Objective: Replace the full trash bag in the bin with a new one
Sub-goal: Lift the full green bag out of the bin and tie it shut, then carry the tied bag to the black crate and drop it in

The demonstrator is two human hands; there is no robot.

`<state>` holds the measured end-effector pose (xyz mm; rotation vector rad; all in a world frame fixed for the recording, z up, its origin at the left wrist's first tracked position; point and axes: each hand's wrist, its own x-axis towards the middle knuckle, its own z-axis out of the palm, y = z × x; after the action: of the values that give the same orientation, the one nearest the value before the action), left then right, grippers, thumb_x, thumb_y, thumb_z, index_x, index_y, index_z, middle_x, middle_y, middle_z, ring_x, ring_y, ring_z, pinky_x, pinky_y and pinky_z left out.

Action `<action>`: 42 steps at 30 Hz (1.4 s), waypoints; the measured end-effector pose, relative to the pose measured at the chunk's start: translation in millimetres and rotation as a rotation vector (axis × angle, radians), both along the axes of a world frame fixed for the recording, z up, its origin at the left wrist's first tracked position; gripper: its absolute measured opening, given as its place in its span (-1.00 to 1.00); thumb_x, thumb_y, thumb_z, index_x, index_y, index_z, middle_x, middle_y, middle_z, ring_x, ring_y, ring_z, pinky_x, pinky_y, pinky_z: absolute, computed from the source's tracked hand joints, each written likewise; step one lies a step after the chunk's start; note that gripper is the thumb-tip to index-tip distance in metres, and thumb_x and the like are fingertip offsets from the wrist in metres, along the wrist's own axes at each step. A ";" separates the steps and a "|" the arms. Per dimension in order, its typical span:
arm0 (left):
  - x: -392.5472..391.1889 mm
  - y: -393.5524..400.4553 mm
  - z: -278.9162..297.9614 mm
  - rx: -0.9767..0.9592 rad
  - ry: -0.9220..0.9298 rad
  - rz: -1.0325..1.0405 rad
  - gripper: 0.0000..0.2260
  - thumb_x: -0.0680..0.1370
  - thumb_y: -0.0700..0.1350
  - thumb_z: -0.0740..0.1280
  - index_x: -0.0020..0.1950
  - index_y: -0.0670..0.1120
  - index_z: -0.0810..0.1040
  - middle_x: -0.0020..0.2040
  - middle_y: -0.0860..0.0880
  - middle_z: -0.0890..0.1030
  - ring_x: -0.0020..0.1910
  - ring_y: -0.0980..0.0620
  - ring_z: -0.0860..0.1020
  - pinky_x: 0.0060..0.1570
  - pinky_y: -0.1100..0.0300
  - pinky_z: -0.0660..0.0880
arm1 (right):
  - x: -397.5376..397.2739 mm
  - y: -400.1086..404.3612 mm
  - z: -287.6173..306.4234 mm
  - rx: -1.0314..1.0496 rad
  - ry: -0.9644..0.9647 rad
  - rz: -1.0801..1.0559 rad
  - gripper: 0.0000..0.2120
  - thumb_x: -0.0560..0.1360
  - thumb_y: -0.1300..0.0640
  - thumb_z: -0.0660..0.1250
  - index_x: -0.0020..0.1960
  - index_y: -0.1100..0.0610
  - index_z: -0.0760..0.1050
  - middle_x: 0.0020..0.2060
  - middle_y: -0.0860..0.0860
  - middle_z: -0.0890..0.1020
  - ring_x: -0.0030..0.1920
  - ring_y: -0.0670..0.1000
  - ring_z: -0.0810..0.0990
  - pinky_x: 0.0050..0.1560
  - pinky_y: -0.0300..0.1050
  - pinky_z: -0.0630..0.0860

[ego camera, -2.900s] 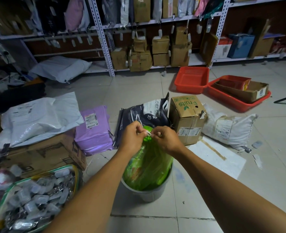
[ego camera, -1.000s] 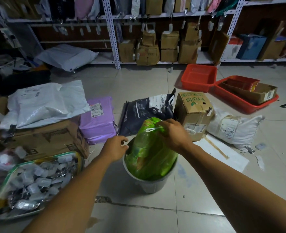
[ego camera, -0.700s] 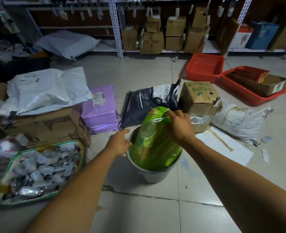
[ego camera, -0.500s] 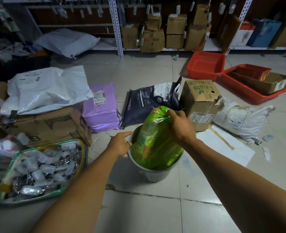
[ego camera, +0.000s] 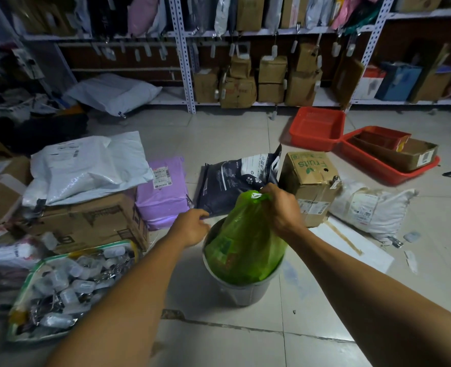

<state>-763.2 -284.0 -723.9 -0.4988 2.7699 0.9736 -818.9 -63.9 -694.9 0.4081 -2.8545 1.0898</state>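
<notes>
A full green trash bag (ego camera: 243, 245) stands in a small grey bin (ego camera: 241, 292) on the tiled floor, its tied top pulled up above the rim. My right hand (ego camera: 281, 207) grips the bag's knotted neck from the right. At the bin's left rim rests my left hand (ego camera: 192, 226), fingers curled over the edge, holding the bin. No new bag is in view.
Behind the bin lie a dark pouch (ego camera: 237, 178), a "Fruits" carton (ego camera: 310, 181), a purple parcel (ego camera: 163, 189) and a white sack (ego camera: 370, 207). A bag of small bottles (ego camera: 68, 287) sits at left. Red trays (ego camera: 317, 127) and shelving stand farther back.
My left hand let go of the bag's knot and dropped to the bin's rim. My right hand has drawn the bag's neck upward, and the bag rises higher out of the bin.
</notes>
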 end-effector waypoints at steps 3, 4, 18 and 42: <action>-9.8 -1.4 33.3 -0.074 0.035 -0.062 -0.62 0.53 -0.10 0.36 0.34 -0.07 0.51 0.20 -0.13 0.62 0.16 -0.13 0.57 0.18 0.11 0.47 | 0.7 -2.2 12.7 -0.007 -0.035 0.004 -0.83 0.56 0.18 0.18 0.09 0.03 0.49 -0.01 0.12 0.64 -0.03 0.18 0.60 -0.04 0.17 0.57; -11.8 0.1 38.7 -0.082 0.040 -0.074 -0.62 0.53 -0.09 0.35 0.34 -0.06 0.51 0.19 -0.13 0.62 0.14 -0.14 0.58 0.18 0.09 0.49 | 2.4 -2.1 13.9 -0.038 -0.060 -0.017 -0.85 0.55 0.17 0.19 0.06 0.04 0.49 -0.04 0.11 0.63 -0.04 0.16 0.59 -0.06 0.13 0.58; -16.0 21.3 99.2 -0.168 0.043 -0.222 -0.64 0.51 -0.06 0.34 0.31 -0.05 0.53 0.20 -0.15 0.61 0.09 -0.16 0.60 0.12 -0.05 0.56 | -2.4 2.9 77.3 -0.050 0.051 0.010 -0.79 0.52 0.21 0.23 0.10 0.01 0.52 0.01 0.10 0.67 0.01 0.17 0.61 0.01 0.13 0.57; 100.6 124.2 648.0 -0.271 0.027 -0.361 -0.76 0.47 -0.10 0.31 0.12 -0.05 0.60 0.09 -0.17 0.64 0.02 -0.22 0.58 0.04 -0.06 0.56 | 134.1 117.1 643.2 0.194 0.043 -0.004 -0.86 0.43 0.20 0.35 -0.05 0.08 0.64 -0.12 0.14 0.69 -0.08 0.23 0.63 -0.24 -0.04 0.49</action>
<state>-662.6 -159.8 -75.9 -0.0100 2.8860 0.5332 -684.8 53.2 -51.7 0.4298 -2.9313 0.7949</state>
